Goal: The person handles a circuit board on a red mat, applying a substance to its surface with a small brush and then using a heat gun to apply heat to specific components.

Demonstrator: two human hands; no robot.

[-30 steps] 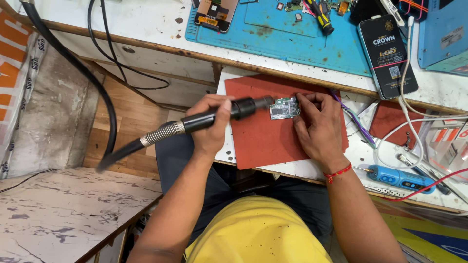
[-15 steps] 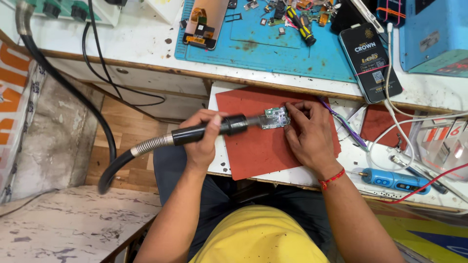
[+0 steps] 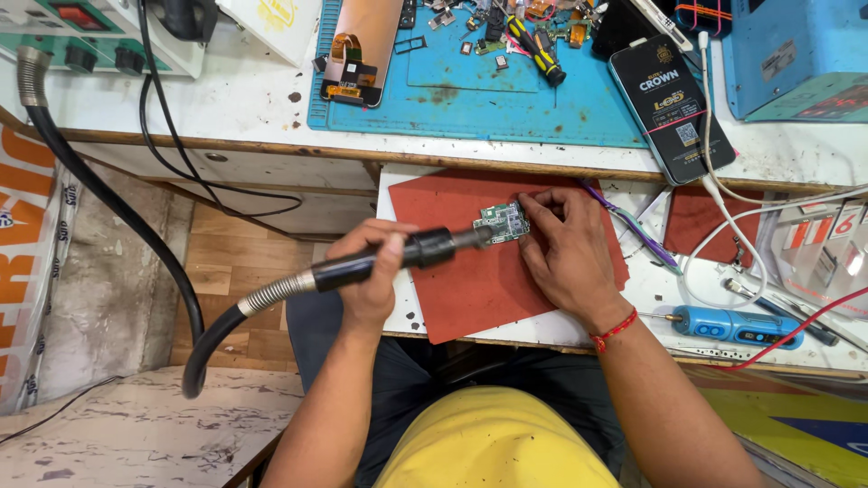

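From the head cam, your left hand (image 3: 369, 271) is wrapped tight around the black cylindrical hot-air handpiece (image 3: 398, 256), with its ribbed metal-and-black hose (image 3: 226, 321) trailing off toward 8 o'clock and looping up to the pale green station box (image 3: 99, 36) at 10 o'clock. The nozzle tip sits right at the small green circuit board (image 3: 502, 220), which lies on the dark red rubber mat (image 3: 470, 289) just above the middle of the view. Your right hand (image 3: 565, 253) is loose, not gripping anything, fingertips pressing the board's right edge to pin it flat. At 12 o'clock there's a blue work mat (image 3: 542, 108) with a yellow-and-black screwdriver (image 3: 535, 50), and a black phone (image 3: 671, 95) at 1 o'clock. A blue pen-shaped electric driver (image 3: 732, 327) lies at 3 o'clock, just beyond your wrist.
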